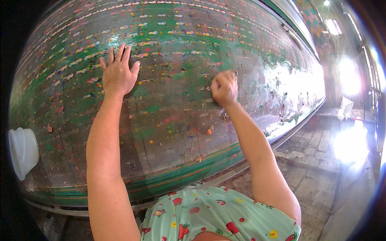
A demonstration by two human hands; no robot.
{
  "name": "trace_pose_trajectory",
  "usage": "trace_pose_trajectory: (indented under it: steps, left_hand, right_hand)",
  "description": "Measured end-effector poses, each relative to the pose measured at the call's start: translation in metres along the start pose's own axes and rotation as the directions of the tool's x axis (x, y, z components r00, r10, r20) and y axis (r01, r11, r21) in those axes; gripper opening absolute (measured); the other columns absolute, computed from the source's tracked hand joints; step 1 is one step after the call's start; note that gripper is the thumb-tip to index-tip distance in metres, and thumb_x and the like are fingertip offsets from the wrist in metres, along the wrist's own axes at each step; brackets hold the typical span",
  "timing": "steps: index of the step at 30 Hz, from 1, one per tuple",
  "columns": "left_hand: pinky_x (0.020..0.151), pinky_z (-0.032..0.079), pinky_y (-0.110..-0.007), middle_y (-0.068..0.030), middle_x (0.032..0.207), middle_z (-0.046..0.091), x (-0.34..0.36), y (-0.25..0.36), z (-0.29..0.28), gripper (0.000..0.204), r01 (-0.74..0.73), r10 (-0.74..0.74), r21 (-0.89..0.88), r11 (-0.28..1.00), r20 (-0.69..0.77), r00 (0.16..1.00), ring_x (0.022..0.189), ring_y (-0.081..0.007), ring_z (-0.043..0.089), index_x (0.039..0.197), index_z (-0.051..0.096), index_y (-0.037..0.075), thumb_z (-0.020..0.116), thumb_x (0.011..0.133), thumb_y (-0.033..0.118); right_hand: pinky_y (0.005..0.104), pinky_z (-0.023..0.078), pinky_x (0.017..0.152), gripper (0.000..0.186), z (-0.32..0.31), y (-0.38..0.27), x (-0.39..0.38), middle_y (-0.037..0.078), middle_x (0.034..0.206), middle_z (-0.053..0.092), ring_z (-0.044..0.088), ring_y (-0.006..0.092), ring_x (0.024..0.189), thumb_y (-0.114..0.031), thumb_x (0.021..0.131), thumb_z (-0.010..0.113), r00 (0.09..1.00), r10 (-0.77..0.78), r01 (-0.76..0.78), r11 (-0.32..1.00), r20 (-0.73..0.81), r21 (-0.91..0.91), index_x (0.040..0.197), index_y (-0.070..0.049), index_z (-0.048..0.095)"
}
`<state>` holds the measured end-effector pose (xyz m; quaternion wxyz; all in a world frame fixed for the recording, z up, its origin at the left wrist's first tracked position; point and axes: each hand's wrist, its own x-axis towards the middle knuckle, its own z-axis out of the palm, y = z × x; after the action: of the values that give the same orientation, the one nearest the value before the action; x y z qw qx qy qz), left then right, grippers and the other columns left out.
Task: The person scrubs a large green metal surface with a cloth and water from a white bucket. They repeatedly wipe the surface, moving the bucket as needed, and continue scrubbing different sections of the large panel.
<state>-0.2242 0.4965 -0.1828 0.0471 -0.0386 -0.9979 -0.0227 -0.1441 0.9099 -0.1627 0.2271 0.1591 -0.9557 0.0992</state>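
A wide green surface (150, 108), stained brown and dotted with specks of coloured paint, stretches in front of me. Rows of small pale printed shapes (161, 33) run across its far part. My left hand (119, 75) lies palm down on it, fingers spread, beside a wet shiny patch. Farther right, my right hand (225, 87) is closed in a fist at the surface. Whatever it may grip is hidden by the fingers. Small crumpled scraps (210, 130) lie between my forearms and near the right hand.
A white bucket (25, 152) stands at the surface's left end. The near edge has green and orange stripes (177, 176) above a rail. To the right runs a plank-like floor (305, 160) with a pale bag (345, 108) farther off. Strong light glares off the surface's right side.
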Motion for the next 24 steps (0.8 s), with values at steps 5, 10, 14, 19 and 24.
trace_pose_trajectory:
  steps: [5,10,14,19,24]
  left_hand:
    - [0.143,0.020,-0.069,-0.0005,0.191,0.034,0.001,-0.002,0.005,0.072,-0.005,0.006,0.014,1.000,-0.036,0.999,0.177,-0.0356,0.029,0.181,0.041,0.024,0.055,0.118,0.056]
    - [0.143,0.020,-0.070,-0.0022,0.191,0.034,0.003,-0.005,0.011,0.071,-0.042,0.042,0.005,0.999,-0.069,0.997,0.177,-0.0365,0.028,0.180,0.043,0.022,0.055,0.119,0.056]
    - [0.143,0.018,-0.069,-0.0011,0.192,0.032,0.003,-0.004,0.011,0.071,-0.024,0.024,0.016,1.000,-0.035,0.999,0.177,-0.0349,0.027,0.181,0.042,0.023,0.054,0.119,0.056]
    - [0.142,0.021,-0.071,-0.0009,0.191,0.034,0.003,-0.004,0.012,0.072,-0.019,0.020,0.028,0.999,-0.046,0.999,0.177,-0.0352,0.029,0.181,0.042,0.023,0.054,0.119,0.058]
    - [0.141,0.023,-0.073,-0.0001,0.190,0.037,0.005,-0.007,0.020,0.072,-0.048,0.053,0.042,0.998,-0.106,0.993,0.176,-0.0355,0.030,0.181,0.041,0.024,0.053,0.119,0.059]
  right_hand:
    - [0.0543,0.054,0.094,0.006,0.056,-0.025,0.057,0.012,0.106,0.073,0.068,0.0366,0.110,-0.018,0.091,0.075,0.979,0.135,-0.147,0.987,-0.153,-0.066,0.091,-0.012,0.076]
    - [0.0512,0.054,0.096,0.008,0.006,-0.070,-0.037,0.011,0.105,0.072,0.069,0.0356,0.110,-0.011,0.086,0.078,0.996,-0.071,0.061,0.982,0.051,0.178,0.091,-0.011,0.074]
    - [0.0515,0.056,0.098,0.009,-0.028,0.026,-0.051,0.015,0.105,0.073,0.070,0.0388,0.108,-0.008,0.084,0.078,0.997,-0.073,0.073,0.994,-0.006,0.085,0.091,-0.008,0.072]
    - [0.0554,0.055,0.099,0.010,0.030,0.050,0.023,0.015,0.110,0.074,0.069,0.0408,0.113,-0.018,0.086,0.078,0.915,0.339,-0.368,0.923,-0.219,-0.111,0.093,-0.011,0.074]
    - [0.0518,0.055,0.097,0.010,0.022,-0.074,-0.032,0.011,0.110,0.074,0.071,0.0360,0.110,-0.018,0.084,0.079,1.000,-0.009,0.009,0.999,0.000,0.031,0.090,-0.012,0.074]
